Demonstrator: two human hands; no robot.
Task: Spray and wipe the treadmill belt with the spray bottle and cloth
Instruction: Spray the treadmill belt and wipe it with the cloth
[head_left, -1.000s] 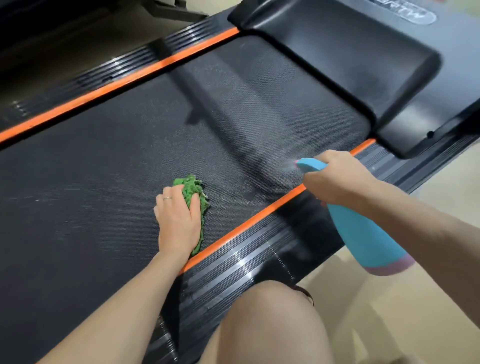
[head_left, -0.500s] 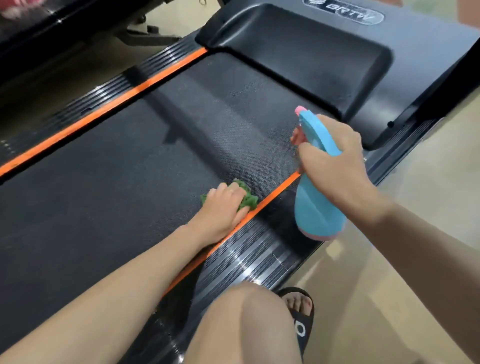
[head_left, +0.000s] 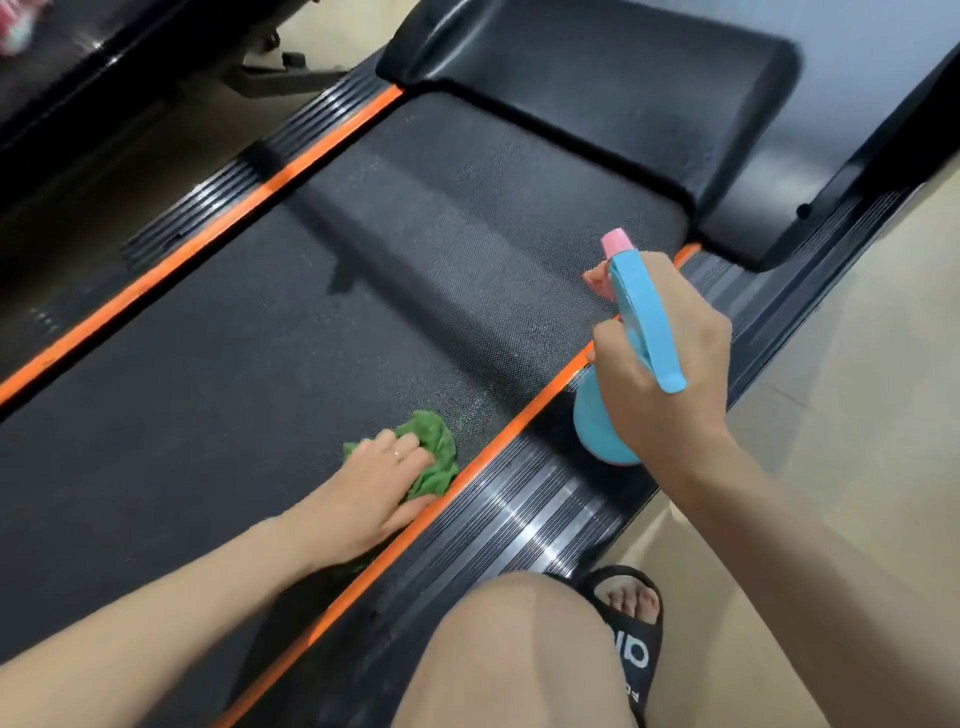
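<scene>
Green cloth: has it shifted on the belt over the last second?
Yes. The green cloth, pressed under the left hand, has moved toward the near orange stripe and now lies right beside it.

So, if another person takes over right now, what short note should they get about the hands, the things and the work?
Left hand: presses the green cloth flat on the belt, beside the near orange stripe.
Right hand: grips the blue spray bottle, held above the side rail, pink nozzle pointing toward the front of the belt.
Done: cannot tell how much is wiped; a faint lighter patch shows ahead of the cloth.
Left: probably spray the front part, then wipe across the whole width.
</scene>
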